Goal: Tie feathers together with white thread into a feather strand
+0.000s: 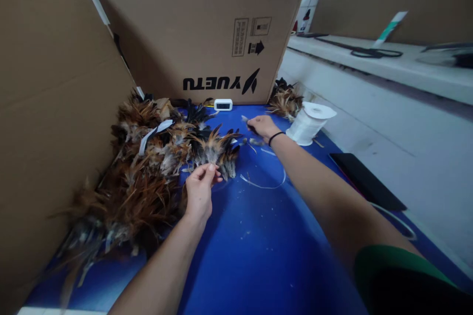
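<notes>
A pale wispy scrap [244, 119] at the right hand [262, 127] is too small to identify. Near-left brown feathers [121, 202] blur; the green-and-black sleeve [391, 261] is cut off.

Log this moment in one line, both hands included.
left hand: pinching feather bunch | right hand: over blue table, grip contents unclear | feather pile: left | white spool: right

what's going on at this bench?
A person's left hand pinches a small bunch of feathers at its pale base. The right hand is curled above the blue tabletop, by loose fluff; whether it grips anything is unclear. Feathers are heaped to the left, and a white spool stands right of the right hand.
</notes>
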A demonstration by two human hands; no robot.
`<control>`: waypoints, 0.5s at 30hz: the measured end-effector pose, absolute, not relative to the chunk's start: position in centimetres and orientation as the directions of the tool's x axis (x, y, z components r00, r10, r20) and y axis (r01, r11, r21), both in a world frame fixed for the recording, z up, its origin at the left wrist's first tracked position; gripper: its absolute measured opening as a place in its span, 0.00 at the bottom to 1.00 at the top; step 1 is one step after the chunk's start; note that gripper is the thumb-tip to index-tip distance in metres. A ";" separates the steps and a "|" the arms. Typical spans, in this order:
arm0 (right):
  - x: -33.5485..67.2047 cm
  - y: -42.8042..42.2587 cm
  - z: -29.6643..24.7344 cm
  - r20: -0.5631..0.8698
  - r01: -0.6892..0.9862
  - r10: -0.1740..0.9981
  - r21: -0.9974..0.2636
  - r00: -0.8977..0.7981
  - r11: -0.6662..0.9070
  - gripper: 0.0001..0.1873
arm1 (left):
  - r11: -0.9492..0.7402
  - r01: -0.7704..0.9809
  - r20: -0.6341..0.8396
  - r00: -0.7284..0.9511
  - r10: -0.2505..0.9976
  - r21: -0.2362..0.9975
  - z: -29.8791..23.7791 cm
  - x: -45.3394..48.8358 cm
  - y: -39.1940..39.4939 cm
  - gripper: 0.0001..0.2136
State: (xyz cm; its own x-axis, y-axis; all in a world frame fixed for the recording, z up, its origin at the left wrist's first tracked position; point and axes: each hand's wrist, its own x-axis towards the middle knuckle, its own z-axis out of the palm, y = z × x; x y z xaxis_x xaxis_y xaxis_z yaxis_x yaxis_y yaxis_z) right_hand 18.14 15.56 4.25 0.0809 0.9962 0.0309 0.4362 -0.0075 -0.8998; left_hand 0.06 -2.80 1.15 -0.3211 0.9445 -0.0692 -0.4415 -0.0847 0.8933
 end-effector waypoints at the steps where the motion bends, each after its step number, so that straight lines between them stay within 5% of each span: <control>1: 18.4 14.8 5.0 0.009 0.387 0.998 -0.922 0.066 -0.017 0.12 | -0.082 -0.449 -0.072 -0.314 0.947 0.890 1.2 0.1 -2.8 0.13; 5: 19.2 10.4 7.2 -0.063 0.228 0.996 -0.972 -0.070 -0.046 0.07 | -0.068 -0.487 -0.069 -0.258 0.964 0.871 1.4 0.2 -3.1 0.14; 8: 19.4 6.9 7.6 -0.159 -0.004 0.931 -0.985 -0.329 -0.170 0.03 | -0.039 -0.498 -0.059 -0.178 0.982 0.866 1.5 0.3 -3.3 0.13; 15: 18.4 1.8 6.1 -0.254 -0.076 0.757 -0.926 -0.601 -0.371 0.11 | -0.025 -0.424 0.030 0.007 1.000 0.905 1.7 0.8 -4.0 0.12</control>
State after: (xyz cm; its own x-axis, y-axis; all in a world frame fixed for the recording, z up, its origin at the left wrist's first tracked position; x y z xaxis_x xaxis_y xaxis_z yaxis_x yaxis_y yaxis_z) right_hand 18.42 1.75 6.10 -0.6014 0.7575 -0.2539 -0.0764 -0.3709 -0.9255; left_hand 0.79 -3.99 1.68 0.0069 0.9995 0.0305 -0.4243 -0.0247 0.9052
